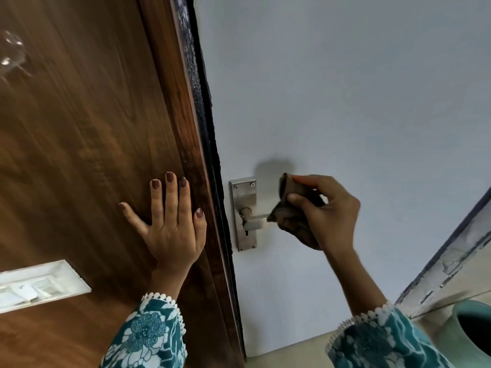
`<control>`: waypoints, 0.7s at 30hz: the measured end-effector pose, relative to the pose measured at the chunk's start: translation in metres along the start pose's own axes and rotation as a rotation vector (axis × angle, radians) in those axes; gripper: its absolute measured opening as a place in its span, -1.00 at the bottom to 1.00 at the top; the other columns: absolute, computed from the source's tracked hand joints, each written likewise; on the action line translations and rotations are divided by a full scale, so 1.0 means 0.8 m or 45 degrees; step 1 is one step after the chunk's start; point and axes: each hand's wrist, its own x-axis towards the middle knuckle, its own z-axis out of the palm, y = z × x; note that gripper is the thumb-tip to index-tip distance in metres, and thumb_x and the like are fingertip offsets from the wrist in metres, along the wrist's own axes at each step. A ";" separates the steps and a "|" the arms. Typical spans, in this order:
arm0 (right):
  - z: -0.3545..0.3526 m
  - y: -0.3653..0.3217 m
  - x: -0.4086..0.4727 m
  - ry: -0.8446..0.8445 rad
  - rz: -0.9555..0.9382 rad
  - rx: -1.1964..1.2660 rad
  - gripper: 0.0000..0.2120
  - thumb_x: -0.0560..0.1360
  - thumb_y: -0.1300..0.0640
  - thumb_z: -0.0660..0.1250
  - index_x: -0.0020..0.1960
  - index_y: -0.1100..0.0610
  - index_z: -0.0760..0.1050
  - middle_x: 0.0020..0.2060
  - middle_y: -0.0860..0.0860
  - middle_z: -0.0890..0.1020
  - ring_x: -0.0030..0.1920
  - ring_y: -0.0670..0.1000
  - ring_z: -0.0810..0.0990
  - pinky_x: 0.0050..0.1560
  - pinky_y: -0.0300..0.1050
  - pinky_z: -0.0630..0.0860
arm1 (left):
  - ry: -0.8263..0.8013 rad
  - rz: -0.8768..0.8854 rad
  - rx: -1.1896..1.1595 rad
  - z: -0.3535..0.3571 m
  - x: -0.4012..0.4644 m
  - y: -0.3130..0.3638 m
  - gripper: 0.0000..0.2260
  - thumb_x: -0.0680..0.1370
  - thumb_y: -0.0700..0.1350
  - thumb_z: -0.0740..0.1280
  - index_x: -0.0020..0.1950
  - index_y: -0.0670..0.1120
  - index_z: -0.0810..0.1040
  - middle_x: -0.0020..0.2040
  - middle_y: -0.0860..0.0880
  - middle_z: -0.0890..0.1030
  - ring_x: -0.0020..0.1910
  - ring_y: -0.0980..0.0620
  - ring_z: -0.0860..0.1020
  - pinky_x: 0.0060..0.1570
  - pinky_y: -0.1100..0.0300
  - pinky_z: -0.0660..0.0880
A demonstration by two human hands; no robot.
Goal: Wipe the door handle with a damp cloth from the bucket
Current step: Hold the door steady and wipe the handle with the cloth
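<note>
A metal lever handle (255,220) sticks out from a steel backplate (245,197) on the pale blue door (345,102). My right hand (326,213) grips a dark brown cloth (292,216) wrapped over the outer end of the lever, hiding that end. My left hand (172,221) lies flat with fingers spread on the brown wooden panel (79,142) left of the door edge, holding nothing. A teal bucket (473,330) shows its rim at the lower right corner.
A white switch plate (39,285) is set in the wooden panel at lower left. A dark rough strip (204,123) runs between panel and door. A worn pale frame (457,258) slants at the right above beige floor (292,351).
</note>
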 end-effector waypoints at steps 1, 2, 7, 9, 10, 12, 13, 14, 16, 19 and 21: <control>0.016 -0.003 -0.001 -0.055 -0.070 -0.035 -0.72 0.33 0.24 0.46 0.01 0.02 0.65 -0.11 -0.15 0.66 -0.09 -0.25 0.57 -0.01 -0.41 0.44 | 0.000 0.002 0.002 0.000 0.000 0.000 -0.51 0.62 -0.02 0.04 0.54 -0.11 0.11 0.59 0.00 -0.01 0.55 -0.04 0.02 0.40 -0.31 -0.18; 0.034 0.000 -0.007 -0.140 -0.180 -0.124 -0.75 0.38 0.20 0.42 0.04 0.02 0.64 -0.07 -0.13 0.68 -0.08 -0.20 0.59 0.02 -0.30 0.45 | 0.002 0.005 0.003 0.000 0.000 0.000 -0.52 0.63 -0.02 0.04 0.54 -0.11 0.11 0.59 0.00 -0.01 0.55 -0.04 0.02 0.40 -0.31 -0.18; 0.082 0.034 -0.052 -0.252 -0.639 -0.663 -0.69 0.57 0.04 0.22 0.24 0.12 0.54 0.19 0.04 0.62 0.21 0.07 0.56 0.26 0.03 0.39 | 0.012 0.006 0.004 0.000 -0.002 0.001 -0.52 0.62 -0.03 0.04 0.54 -0.10 0.11 0.59 0.00 0.00 0.55 -0.04 0.03 0.40 -0.31 -0.17; 0.087 0.031 -0.058 -0.247 -0.669 -0.713 -0.64 0.57 0.00 0.21 0.28 0.16 0.51 0.21 0.09 0.60 0.23 0.10 0.54 0.28 0.06 0.40 | 0.018 0.000 -0.004 0.000 -0.002 0.002 -0.52 0.62 -0.03 0.04 0.54 -0.10 0.11 0.58 0.00 0.00 0.55 -0.04 0.03 0.40 -0.32 -0.16; 0.092 0.029 -0.060 -0.270 -0.696 -0.741 -0.61 0.57 -0.02 0.19 0.29 0.18 0.49 0.22 0.11 0.59 0.23 0.11 0.53 0.28 0.06 0.40 | 0.020 -0.002 -0.007 0.000 -0.001 0.002 -0.51 0.62 -0.03 0.04 0.54 -0.10 0.11 0.58 0.00 0.00 0.55 -0.04 0.03 0.40 -0.32 -0.16; 0.102 0.024 -0.062 -0.330 -0.738 -0.804 -0.57 0.58 -0.06 0.17 0.30 0.20 0.47 0.22 0.13 0.58 0.23 0.13 0.52 0.30 0.05 0.38 | 0.016 -0.002 -0.009 0.000 0.000 0.002 -0.51 0.62 -0.03 0.05 0.54 -0.10 0.10 0.58 0.00 0.00 0.55 -0.04 0.02 0.40 -0.32 -0.16; 0.106 0.024 -0.063 -0.338 -0.752 -0.833 -0.57 0.58 -0.06 0.18 0.30 0.20 0.47 0.21 0.13 0.58 0.22 0.14 0.52 0.29 0.04 0.38 | 0.016 -0.001 -0.010 0.000 0.000 0.002 -0.51 0.62 -0.03 0.05 0.54 -0.10 0.10 0.58 0.01 0.00 0.55 -0.04 0.02 0.40 -0.32 -0.16; 0.108 0.026 -0.064 -0.326 -0.769 -0.848 -0.58 0.57 -0.05 0.19 0.30 0.20 0.47 0.20 0.14 0.58 0.21 0.14 0.53 0.28 0.04 0.39 | 0.018 0.000 -0.010 -0.001 -0.001 0.002 -0.51 0.62 -0.03 0.05 0.54 -0.10 0.10 0.58 0.01 0.00 0.55 -0.04 0.02 0.40 -0.31 -0.16; 0.105 0.033 -0.061 -0.299 -0.806 -0.848 -0.59 0.57 -0.04 0.20 0.28 0.19 0.48 0.17 0.14 0.60 0.17 0.14 0.55 0.24 0.05 0.42 | 0.017 0.002 -0.003 -0.002 -0.001 0.001 -0.51 0.62 -0.03 0.05 0.54 -0.10 0.10 0.58 0.01 0.00 0.55 -0.04 0.02 0.40 -0.31 -0.17; 0.088 0.050 -0.048 -0.264 -0.827 -0.846 -0.59 0.55 -0.06 0.21 0.23 0.21 0.52 0.11 0.15 0.62 0.06 0.14 0.58 0.17 0.04 0.43 | 0.013 0.008 -0.009 -0.002 -0.001 0.001 -0.51 0.62 -0.03 0.05 0.54 -0.10 0.10 0.59 0.02 -0.01 0.55 -0.03 0.02 0.40 -0.30 -0.18; 0.068 0.068 -0.036 -0.258 -0.802 -0.864 -0.58 0.55 -0.08 0.22 0.21 0.22 0.53 0.07 0.14 0.62 0.02 0.15 0.58 0.13 0.04 0.43 | 0.018 0.005 -0.009 -0.002 -0.001 0.001 -0.51 0.61 -0.03 0.05 0.54 -0.10 0.11 0.58 0.01 0.00 0.55 -0.03 0.02 0.40 -0.31 -0.17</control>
